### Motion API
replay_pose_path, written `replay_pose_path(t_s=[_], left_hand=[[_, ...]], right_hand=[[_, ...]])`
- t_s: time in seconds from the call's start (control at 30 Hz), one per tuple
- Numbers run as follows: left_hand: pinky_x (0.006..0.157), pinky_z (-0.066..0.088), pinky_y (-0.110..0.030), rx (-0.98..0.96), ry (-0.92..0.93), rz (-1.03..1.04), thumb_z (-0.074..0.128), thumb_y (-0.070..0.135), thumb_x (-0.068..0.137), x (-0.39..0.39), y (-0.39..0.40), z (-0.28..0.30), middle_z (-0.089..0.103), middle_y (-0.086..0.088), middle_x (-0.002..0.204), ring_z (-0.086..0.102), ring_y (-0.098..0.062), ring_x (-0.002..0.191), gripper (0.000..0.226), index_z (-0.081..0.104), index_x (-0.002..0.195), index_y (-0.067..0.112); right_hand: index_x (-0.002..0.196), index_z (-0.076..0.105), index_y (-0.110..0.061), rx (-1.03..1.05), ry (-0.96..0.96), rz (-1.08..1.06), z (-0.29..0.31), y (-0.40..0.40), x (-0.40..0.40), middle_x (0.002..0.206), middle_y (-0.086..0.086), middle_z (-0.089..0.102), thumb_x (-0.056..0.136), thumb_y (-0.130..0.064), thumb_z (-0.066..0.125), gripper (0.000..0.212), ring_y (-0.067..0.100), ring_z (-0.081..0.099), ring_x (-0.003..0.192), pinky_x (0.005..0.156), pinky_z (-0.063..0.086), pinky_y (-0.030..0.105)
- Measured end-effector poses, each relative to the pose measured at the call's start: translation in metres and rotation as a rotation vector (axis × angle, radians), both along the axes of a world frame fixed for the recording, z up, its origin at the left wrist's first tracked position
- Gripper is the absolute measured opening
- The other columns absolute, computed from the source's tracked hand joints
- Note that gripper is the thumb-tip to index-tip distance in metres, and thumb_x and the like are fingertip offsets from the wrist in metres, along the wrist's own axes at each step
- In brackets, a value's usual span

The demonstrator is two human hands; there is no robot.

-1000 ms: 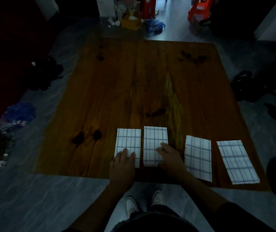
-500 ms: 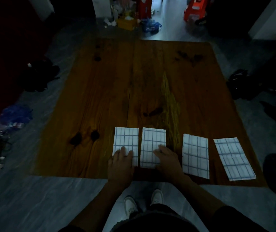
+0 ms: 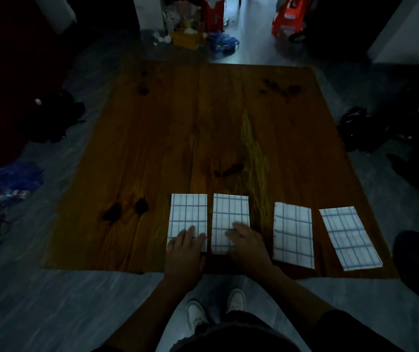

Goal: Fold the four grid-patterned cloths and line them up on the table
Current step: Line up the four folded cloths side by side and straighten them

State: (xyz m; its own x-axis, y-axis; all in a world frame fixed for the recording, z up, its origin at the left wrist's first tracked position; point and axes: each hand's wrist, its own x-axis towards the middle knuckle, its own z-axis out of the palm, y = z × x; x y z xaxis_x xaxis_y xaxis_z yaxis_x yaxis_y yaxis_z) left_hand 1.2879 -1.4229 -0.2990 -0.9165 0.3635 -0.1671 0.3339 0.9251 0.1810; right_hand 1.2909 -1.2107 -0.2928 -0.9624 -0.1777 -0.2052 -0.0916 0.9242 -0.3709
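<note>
A: What has shifted since a second ago?

B: Almost nothing. The two cloths under the hands sit a touch straighter and closer together.

A: The layout?

B: The counter (image 3: pixel 216 128) stretches wide and bare to the far side. Four folded cloths line its near edge, long axes running near to far: left cloth (image 3: pixel 188 214), second cloth (image 3: pixel 230 214), third cloth (image 3: pixel 293 235), and right cloth (image 3: pixel 348 237), which is skewed.

A: The grip?

B: Left hand (image 3: pixel 184 247) and right hand (image 3: pixel 247 245) rest flat, fingers straight, holding nothing. The right hand is nearer the skewed cloth.
</note>
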Motion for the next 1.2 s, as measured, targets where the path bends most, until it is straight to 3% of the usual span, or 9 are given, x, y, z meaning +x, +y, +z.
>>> replay_pose_path(t_s=[0.13,0.33,0.47,0.6,0.67,0.8,0.93,1.2], left_hand=[[0.101,0.039,-0.052,0.008,0.012,-0.03,0.064,0.045,0.082,-0.001,-0.007,0.001,0.043,-0.01,0.148,0.04,-0.031,0.135,0.062,0.046,0.139,0.028],[0.106,0.035,-0.052,0.003,-0.01,-0.029,0.059,0.047,0.086,-0.003,-0.008,0.005,0.038,-0.009,0.151,0.034,-0.03,0.14,0.061,0.041,0.141,0.03],[0.102,0.038,-0.052,0.024,-0.006,-0.017,0.06,0.046,0.084,-0.003,-0.006,0.007,0.043,-0.011,0.148,0.04,-0.031,0.135,0.06,0.045,0.139,0.027],[0.102,0.04,-0.049,0.101,0.037,0.038,0.05,0.045,0.091,-0.003,0.0,0.01,0.042,-0.009,0.149,0.042,-0.028,0.133,0.056,0.043,0.143,0.024],[0.103,0.04,-0.049,0.138,0.039,0.02,0.054,0.042,0.09,-0.006,0.007,0.011,0.039,-0.01,0.151,0.042,-0.029,0.133,0.059,0.041,0.144,0.022],[0.102,0.04,-0.048,0.192,0.058,-0.019,0.057,0.042,0.09,-0.014,0.027,0.015,0.044,-0.012,0.146,0.044,-0.03,0.129,0.055,0.046,0.139,0.019],[0.106,0.037,-0.048,0.209,0.039,-0.044,0.051,0.041,0.091,-0.018,0.051,0.027,0.035,-0.011,0.153,0.038,-0.029,0.134,0.055,0.044,0.141,0.02],[0.11,0.033,-0.047,0.163,0.03,-0.09,0.047,0.045,0.092,-0.011,0.114,0.042,0.03,-0.008,0.156,0.033,-0.027,0.138,0.057,0.039,0.144,0.024]], right_hand=[[0.14,0.047,-0.017,0.042,-0.026,-0.014,0.001,-0.003,0.0,0.154,0.008,0.032,0.088,-0.03,0.06,0.055,0.026,0.023,0.145,0.114,0.022,0.043],[0.138,0.049,-0.021,0.051,-0.023,-0.002,-0.001,0.0,-0.001,0.154,0.006,0.034,0.087,-0.031,0.063,0.054,0.023,0.024,0.145,0.114,0.023,0.042],[0.14,0.047,-0.021,0.065,-0.03,0.004,0.002,0.001,-0.001,0.155,0.005,0.031,0.087,-0.032,0.062,0.056,0.023,0.022,0.145,0.114,0.021,0.042],[0.14,0.046,-0.019,0.034,0.006,0.005,0.007,0.001,0.002,0.153,0.007,0.035,0.084,-0.036,0.064,0.061,0.024,0.027,0.143,0.113,0.024,0.043],[0.139,0.048,-0.015,-0.011,0.034,-0.025,0.011,0.005,0.006,0.149,0.01,0.041,0.082,-0.034,0.067,0.062,0.027,0.034,0.141,0.112,0.027,0.044],[0.129,0.058,-0.01,-0.012,0.109,-0.089,0.02,0.03,0.016,0.137,0.016,0.054,0.078,-0.03,0.072,0.056,0.033,0.051,0.125,0.104,0.043,0.051],[0.134,0.053,-0.018,0.041,0.122,-0.211,0.041,0.066,0.019,0.144,0.009,0.047,0.084,-0.035,0.066,0.054,0.027,0.043,0.132,0.11,0.034,0.043],[0.142,0.042,-0.019,0.014,0.058,-0.298,0.044,0.135,0.025,0.152,0.009,0.037,0.089,-0.032,0.062,0.058,0.025,0.033,0.139,0.116,0.027,0.042]])
